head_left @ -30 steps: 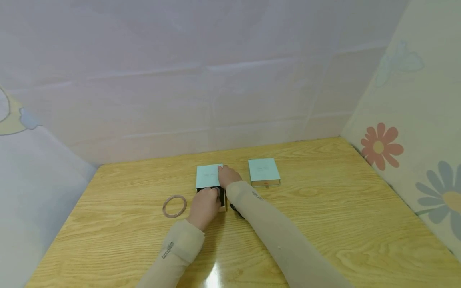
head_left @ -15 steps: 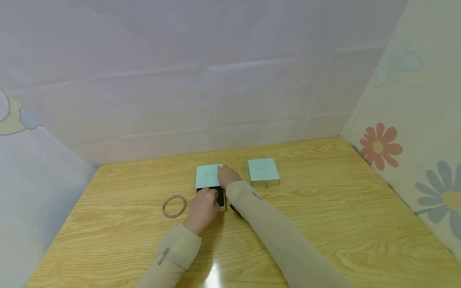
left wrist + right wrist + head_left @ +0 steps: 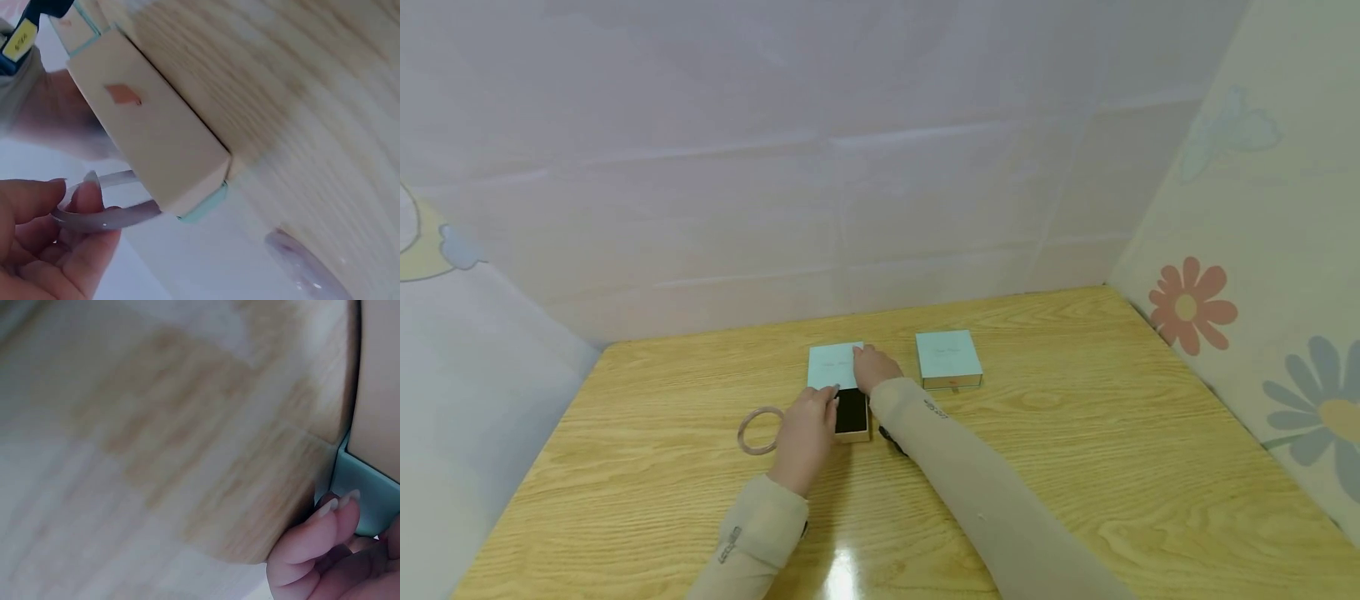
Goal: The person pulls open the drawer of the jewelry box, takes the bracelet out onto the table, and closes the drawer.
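Note:
A small box with a pale blue lid [image 3: 833,364] stands open on the table, its black inside [image 3: 851,410] showing. My left hand [image 3: 805,429] is at the box's left side; in the left wrist view its thumb and fingers pinch a pale purple bangle [image 3: 106,219], partly hidden behind the box's beige side [image 3: 144,119]. My right hand [image 3: 876,368] holds the lid's right edge; in the right wrist view its curled fingers are at the lid's corner [image 3: 365,487]. Left of the left hand, another bangle [image 3: 748,447] lies on the table, partly covered by that hand.
A second pale blue box [image 3: 949,358], closed, stands to the right of the right hand. The wooden table [image 3: 1112,433] meets a pale cloth backdrop [image 3: 850,208] behind, and a flower-patterned sheet [image 3: 1262,250] borders it on the right.
My left hand has drawn back left from the box's inside, baring more of the black lining and now overlapping the bangle on the table. The right hand has stayed on the lid.

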Demonstrator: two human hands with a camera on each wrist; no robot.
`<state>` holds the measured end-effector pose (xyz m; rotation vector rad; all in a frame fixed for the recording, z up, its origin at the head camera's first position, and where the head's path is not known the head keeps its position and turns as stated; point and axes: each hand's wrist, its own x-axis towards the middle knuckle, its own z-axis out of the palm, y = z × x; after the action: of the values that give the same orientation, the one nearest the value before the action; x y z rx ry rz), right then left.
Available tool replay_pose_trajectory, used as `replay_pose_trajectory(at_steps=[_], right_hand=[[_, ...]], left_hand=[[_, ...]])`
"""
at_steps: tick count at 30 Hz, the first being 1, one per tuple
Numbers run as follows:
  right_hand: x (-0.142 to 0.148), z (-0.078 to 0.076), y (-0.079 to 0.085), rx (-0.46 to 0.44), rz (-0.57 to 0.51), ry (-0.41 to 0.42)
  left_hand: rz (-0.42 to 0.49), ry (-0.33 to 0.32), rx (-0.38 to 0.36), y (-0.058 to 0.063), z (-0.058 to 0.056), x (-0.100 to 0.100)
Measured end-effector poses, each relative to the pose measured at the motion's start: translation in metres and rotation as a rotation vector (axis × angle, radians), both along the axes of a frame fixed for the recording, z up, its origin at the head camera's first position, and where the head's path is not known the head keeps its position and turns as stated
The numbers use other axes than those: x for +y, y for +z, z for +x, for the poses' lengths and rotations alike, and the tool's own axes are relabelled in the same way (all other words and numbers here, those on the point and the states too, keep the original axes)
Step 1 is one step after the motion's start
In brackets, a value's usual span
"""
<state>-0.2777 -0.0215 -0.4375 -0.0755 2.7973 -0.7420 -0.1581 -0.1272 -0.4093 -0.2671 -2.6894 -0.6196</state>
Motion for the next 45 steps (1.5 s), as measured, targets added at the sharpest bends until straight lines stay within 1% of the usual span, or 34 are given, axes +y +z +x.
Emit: replay_pose_trajectory(at_steps=[1, 3, 6, 8, 9, 13, 15, 16, 17, 18, 19, 20, 23, 24, 27, 30, 33, 39, 43, 45], right_hand=[[0.000, 0.000, 0.000, 0.003, 0.014, 0.013], [0.000, -0.001, -0.001, 0.024, 0.079, 0.063], [0.000, -0.002, -0.001, 0.063, 0.219, 0.168], [0.000, -0.002, -0.002, 0.089, 0.279, 0.212], [0.000, -0.003, -0.002, 0.093, 0.285, 0.219], [0.000, -0.003, -0.004, 0.081, 0.187, 0.159], [0.000, -0.003, -0.005, 0.084, 0.157, 0.143], [0.000, -0.004, -0.005, 0.088, 0.150, 0.137], [0.000, -0.004, -0.006, 0.101, 0.174, 0.154], [0.001, -0.004, -0.006, 0.102, 0.171, 0.151], [0.001, -0.004, -0.006, 0.108, 0.189, 0.164], [0.001, -0.004, -0.006, 0.107, 0.182, 0.158], [0.001, -0.003, -0.005, 0.072, 0.104, 0.106], [0.001, -0.003, -0.005, 0.056, 0.064, 0.075], [0.001, -0.001, -0.003, 0.029, -0.019, 0.011], [0.001, 0.000, -0.003, 0.017, -0.038, -0.010], [0.001, 0.001, -0.004, 0.015, -0.042, -0.009], [0.002, -0.004, -0.009, 0.031, -0.025, 0.010], [0.002, -0.006, -0.012, 0.032, -0.028, 0.012], [0.003, -0.006, -0.011, 0.030, -0.030, 0.011]], left_hand=[[0.017, -0.001, -0.009, 0.001, 0.000, -0.002], [0.055, -0.005, -0.015, 0.001, -0.001, -0.005], [0.121, -0.003, -0.017, 0.000, -0.003, -0.010], [0.169, 0.009, -0.027, 0.000, -0.004, -0.013], [0.190, 0.016, -0.031, -0.001, -0.005, -0.014], [0.261, 0.047, -0.064, -0.001, -0.007, -0.019], [0.294, 0.066, -0.090, -0.001, -0.007, -0.022], [0.315, 0.077, -0.105, -0.001, -0.008, -0.023], [0.337, 0.089, -0.124, -0.001, -0.007, -0.024], [0.364, 0.104, -0.149, 0.000, -0.007, -0.024], [0.392, 0.116, -0.170, 0.000, -0.007, -0.025], [0.416, 0.127, -0.188, 0.000, -0.006, -0.026], [0.483, 0.153, -0.230, 0.001, -0.005, -0.028], [0.501, 0.161, -0.238, 0.001, -0.004, -0.028], [0.535, 0.177, -0.242, 0.001, -0.003, -0.030], [0.574, 0.198, -0.248, 0.000, -0.003, -0.031], [0.615, 0.218, -0.253, -0.001, -0.002, -0.033], [0.668, 0.251, -0.246, 0.002, 0.002, -0.034], [0.751, 0.245, -0.244, 0.004, 0.005, -0.036], [0.799, 0.243, -0.232, 0.006, 0.007, -0.038]])
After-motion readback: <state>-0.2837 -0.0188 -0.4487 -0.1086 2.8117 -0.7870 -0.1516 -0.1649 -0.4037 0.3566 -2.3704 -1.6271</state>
